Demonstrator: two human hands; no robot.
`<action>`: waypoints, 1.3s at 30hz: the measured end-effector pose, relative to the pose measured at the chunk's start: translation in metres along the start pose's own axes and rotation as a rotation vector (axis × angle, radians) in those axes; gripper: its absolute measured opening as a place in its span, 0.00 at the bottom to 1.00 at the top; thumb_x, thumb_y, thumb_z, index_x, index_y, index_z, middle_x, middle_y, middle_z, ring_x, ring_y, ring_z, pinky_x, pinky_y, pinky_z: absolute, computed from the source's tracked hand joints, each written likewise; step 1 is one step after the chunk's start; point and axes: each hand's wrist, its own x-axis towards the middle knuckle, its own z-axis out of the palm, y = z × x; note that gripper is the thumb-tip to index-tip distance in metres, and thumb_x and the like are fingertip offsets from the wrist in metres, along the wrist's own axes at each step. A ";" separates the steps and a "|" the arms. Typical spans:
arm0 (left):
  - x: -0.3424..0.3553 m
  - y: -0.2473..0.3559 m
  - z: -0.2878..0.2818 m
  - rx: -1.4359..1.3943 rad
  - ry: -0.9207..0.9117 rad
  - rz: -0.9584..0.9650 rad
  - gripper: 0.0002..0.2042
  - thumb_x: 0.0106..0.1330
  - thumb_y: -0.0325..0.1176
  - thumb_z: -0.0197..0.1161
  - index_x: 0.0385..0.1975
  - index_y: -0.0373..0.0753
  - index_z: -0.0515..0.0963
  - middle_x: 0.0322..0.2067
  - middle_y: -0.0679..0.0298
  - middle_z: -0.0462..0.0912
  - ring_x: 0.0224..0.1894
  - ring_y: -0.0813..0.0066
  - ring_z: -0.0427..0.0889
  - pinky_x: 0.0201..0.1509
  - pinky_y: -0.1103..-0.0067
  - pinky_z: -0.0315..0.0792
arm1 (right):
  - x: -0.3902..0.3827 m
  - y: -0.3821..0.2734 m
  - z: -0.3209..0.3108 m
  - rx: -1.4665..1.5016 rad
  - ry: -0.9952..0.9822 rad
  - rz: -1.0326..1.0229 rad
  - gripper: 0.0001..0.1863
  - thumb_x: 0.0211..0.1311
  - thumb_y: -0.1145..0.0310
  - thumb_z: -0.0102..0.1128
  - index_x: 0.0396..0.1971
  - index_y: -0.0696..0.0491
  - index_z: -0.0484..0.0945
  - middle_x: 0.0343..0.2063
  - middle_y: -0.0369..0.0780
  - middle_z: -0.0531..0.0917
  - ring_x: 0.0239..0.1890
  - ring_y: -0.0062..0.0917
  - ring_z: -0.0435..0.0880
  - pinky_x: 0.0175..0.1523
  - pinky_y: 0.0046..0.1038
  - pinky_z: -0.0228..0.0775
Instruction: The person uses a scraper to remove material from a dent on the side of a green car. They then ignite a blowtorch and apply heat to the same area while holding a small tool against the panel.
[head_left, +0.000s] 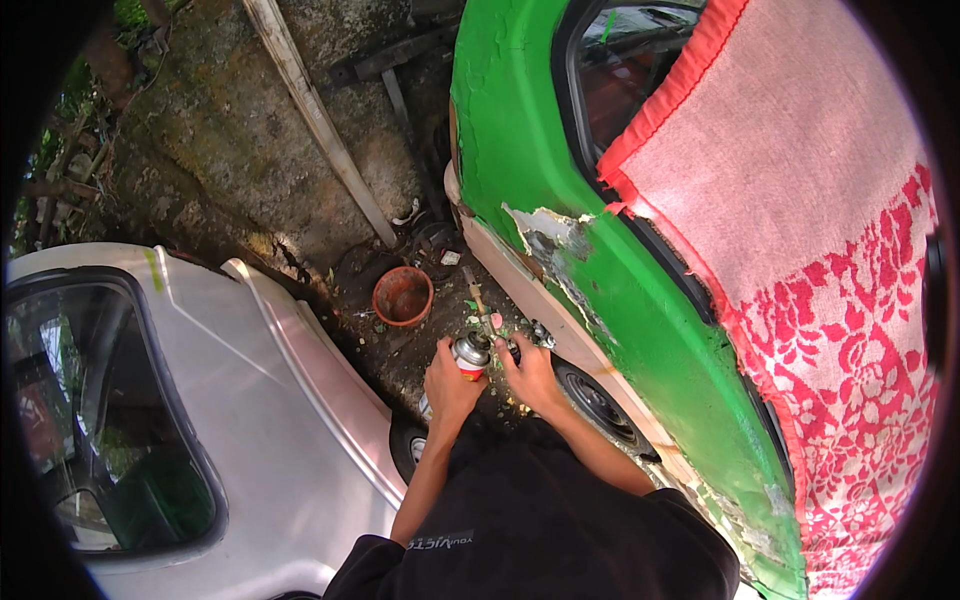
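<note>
My left hand [450, 388] is wrapped round a small gas canister [471, 351] with a silver domed top and a red and yellow label. Just beyond its top, a gas torch [484, 308] with a slim brass-coloured tube points away from me. My right hand [532, 376] is closed at the torch's near end, beside the canister; the parts between its fingers are mostly hidden. A shiny metal piece [542, 336] shows past the right fingers, and I cannot tell whether it belongs to the torch. Both hands are low between two cars.
The green car [640, 290], with peeling paint, stands close on the right, partly under a red and pink patterned cloth [800, 220]. A silver car [270, 400] is on the left. Ahead are a clay pot [403, 296], scattered debris and a wooden plank [320, 120].
</note>
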 end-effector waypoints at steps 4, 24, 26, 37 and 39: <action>0.000 -0.002 0.004 -0.011 0.035 -0.008 0.38 0.40 0.31 0.78 0.55 0.37 0.66 0.45 0.46 0.81 0.47 0.41 0.80 0.49 0.58 0.74 | 0.004 -0.003 0.002 0.029 -0.016 0.062 0.18 0.70 0.60 0.58 0.34 0.65 0.78 0.12 0.54 0.74 0.16 0.45 0.78 0.25 0.41 0.67; -0.012 -0.061 -0.032 -0.485 -0.070 -0.006 0.37 0.38 0.29 0.78 0.53 0.34 0.69 0.36 0.61 0.84 0.40 0.73 0.84 0.49 0.77 0.75 | 0.025 0.017 0.011 0.726 -0.368 0.318 0.18 0.79 0.52 0.42 0.34 0.50 0.69 0.25 0.29 0.68 0.18 0.11 0.58 0.23 0.17 0.52; -0.019 -0.066 -0.037 -0.571 -0.088 -0.004 0.37 0.37 0.29 0.78 0.52 0.34 0.69 0.35 0.64 0.83 0.39 0.77 0.83 0.48 0.78 0.75 | 0.036 0.021 0.017 0.749 -0.386 0.391 0.19 0.78 0.50 0.43 0.31 0.49 0.69 0.21 0.29 0.67 0.15 0.10 0.56 0.20 0.18 0.47; -0.040 -0.064 -0.056 -0.608 -0.086 0.019 0.36 0.37 0.29 0.78 0.51 0.35 0.70 0.34 0.66 0.84 0.38 0.79 0.83 0.47 0.79 0.75 | 0.084 -0.011 0.078 0.792 -0.385 0.540 0.25 0.67 0.46 0.35 0.16 0.48 0.61 0.10 0.28 0.58 0.10 0.14 0.48 0.15 0.24 0.36; -0.045 -0.059 -0.058 -0.621 -0.080 -0.023 0.34 0.36 0.29 0.77 0.49 0.35 0.71 0.32 0.64 0.84 0.37 0.79 0.82 0.47 0.79 0.75 | 0.088 -0.012 0.080 0.801 -0.401 0.551 0.25 0.67 0.46 0.35 0.16 0.48 0.62 0.10 0.28 0.58 0.10 0.14 0.48 0.15 0.24 0.36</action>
